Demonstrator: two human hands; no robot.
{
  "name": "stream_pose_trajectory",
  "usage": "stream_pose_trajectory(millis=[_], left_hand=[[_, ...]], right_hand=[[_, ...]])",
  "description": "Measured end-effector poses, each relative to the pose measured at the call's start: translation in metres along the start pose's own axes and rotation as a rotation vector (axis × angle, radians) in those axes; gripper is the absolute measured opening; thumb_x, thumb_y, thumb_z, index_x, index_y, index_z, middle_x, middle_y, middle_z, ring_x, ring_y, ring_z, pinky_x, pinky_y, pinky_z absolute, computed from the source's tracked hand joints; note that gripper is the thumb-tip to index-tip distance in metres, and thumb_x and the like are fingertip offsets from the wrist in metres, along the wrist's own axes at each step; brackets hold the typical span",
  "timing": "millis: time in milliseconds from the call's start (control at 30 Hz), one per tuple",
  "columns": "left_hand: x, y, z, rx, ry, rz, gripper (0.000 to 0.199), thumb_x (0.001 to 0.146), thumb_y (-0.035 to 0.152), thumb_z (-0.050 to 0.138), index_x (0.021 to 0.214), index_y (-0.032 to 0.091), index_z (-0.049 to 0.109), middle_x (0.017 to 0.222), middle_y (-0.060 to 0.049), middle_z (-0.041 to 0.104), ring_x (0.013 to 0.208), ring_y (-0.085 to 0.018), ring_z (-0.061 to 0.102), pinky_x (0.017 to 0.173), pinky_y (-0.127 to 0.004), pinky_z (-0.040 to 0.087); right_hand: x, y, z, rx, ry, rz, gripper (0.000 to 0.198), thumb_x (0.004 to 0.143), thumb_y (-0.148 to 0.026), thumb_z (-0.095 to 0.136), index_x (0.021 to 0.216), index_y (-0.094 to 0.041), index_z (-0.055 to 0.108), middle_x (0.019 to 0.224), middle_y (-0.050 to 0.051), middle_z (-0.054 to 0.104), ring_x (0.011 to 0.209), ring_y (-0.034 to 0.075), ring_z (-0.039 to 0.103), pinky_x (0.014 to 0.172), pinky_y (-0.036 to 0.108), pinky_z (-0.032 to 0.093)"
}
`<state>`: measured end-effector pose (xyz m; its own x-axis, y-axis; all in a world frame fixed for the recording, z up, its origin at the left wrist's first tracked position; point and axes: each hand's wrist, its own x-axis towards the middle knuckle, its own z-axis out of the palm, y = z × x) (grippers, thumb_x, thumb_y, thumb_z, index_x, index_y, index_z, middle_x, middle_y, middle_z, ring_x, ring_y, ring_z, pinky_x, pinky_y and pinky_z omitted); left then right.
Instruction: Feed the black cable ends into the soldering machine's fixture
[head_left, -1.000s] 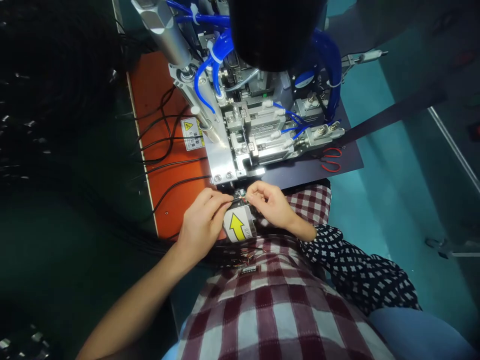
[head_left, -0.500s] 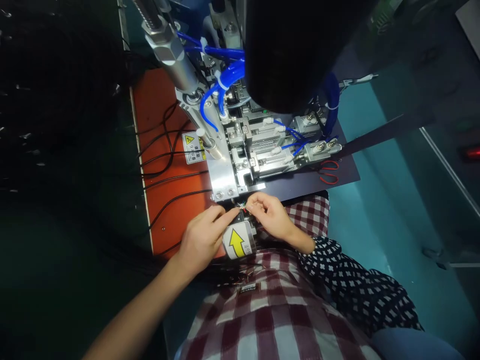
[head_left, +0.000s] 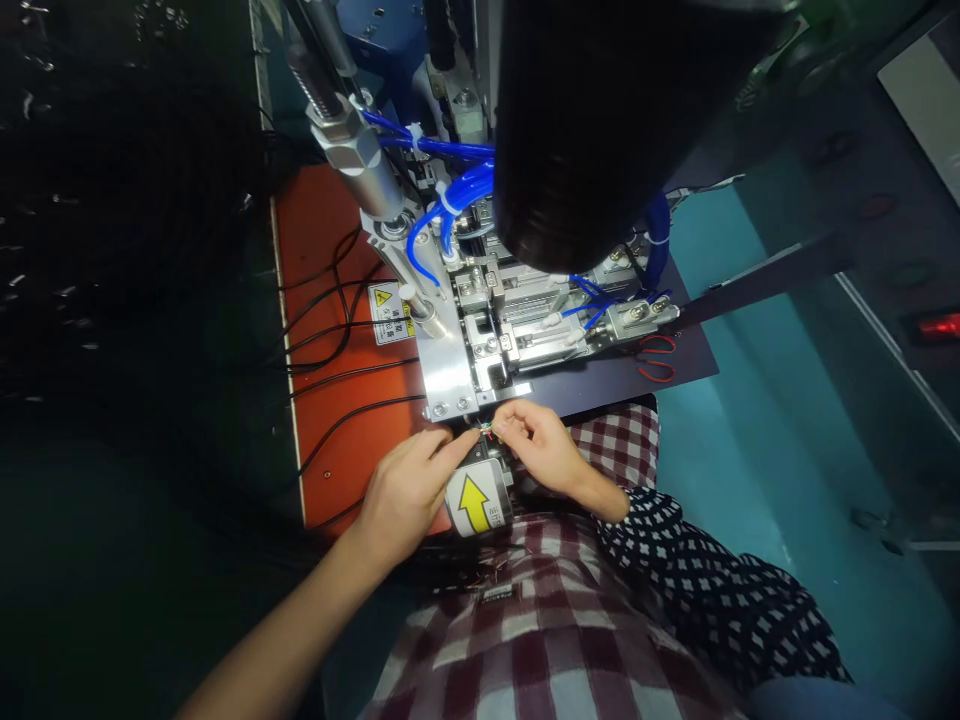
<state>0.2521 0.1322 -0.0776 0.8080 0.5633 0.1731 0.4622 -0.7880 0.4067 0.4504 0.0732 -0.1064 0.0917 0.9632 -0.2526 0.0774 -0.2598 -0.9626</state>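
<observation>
A small bunch of thin coloured wires point(head_left: 486, 431) shows at the front edge of the metal machine point(head_left: 450, 380). On their right, my right hand point(head_left: 546, 447) pinches the wires between thumb and fingertips. From the left, my left hand point(head_left: 403, 490) meets the same bunch, one digit stretched to it and the other fingers curled. Its fingertips are partly hidden. Just below the fingertips sits a rounded motor-like housing point(head_left: 499, 505) with a yellow arrow label point(head_left: 473, 503).
Blue air tubes point(head_left: 469, 185) and a large black cylinder point(head_left: 592, 130) rise over the machine. Black cables point(head_left: 337, 405) cross the orange board point(head_left: 337, 450) at left. Red-handled scissors point(head_left: 657, 360) lie on the dark plate point(head_left: 694, 350) at right.
The whole scene sits slightly lower in the picture, as the head view has tilted. Both hands stay at the wires with almost the same grip.
</observation>
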Motion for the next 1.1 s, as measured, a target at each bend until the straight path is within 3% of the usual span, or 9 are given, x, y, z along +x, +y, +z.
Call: stream_pose_trajectory(millis=[733, 1100], left_hand=[[0.0013, 0.0, -0.0021, -0.038, 0.023, 0.014, 0.034, 0.094, 0.011, 0.04, 0.117, 0.015, 0.065, 0.089, -0.009, 0.066, 0.079, -0.016, 0.063, 0.07, -0.027, 0.054], [0.0002, 0.0, 0.0005, -0.051, 0.03, 0.011, 0.032, 0.094, 0.011, 0.043, 0.117, 0.012, 0.065, 0.089, -0.009, 0.066, 0.078, -0.018, 0.063, 0.069, -0.028, 0.053]], right_hand=[[0.0001, -0.0003, 0.0001, 0.004, 0.001, -0.006, 0.016, 0.091, -0.031, 0.055, 0.081, -0.018, 0.058, 0.068, -0.001, 0.055, 0.059, 0.012, 0.049, 0.055, 0.025, 0.041], [-0.0019, -0.0023, -0.0001, -0.116, 0.043, -0.103, 0.014, 0.092, -0.027, 0.054, 0.083, -0.018, 0.058, 0.072, 0.001, 0.058, 0.066, 0.014, 0.053, 0.058, 0.026, 0.042]])
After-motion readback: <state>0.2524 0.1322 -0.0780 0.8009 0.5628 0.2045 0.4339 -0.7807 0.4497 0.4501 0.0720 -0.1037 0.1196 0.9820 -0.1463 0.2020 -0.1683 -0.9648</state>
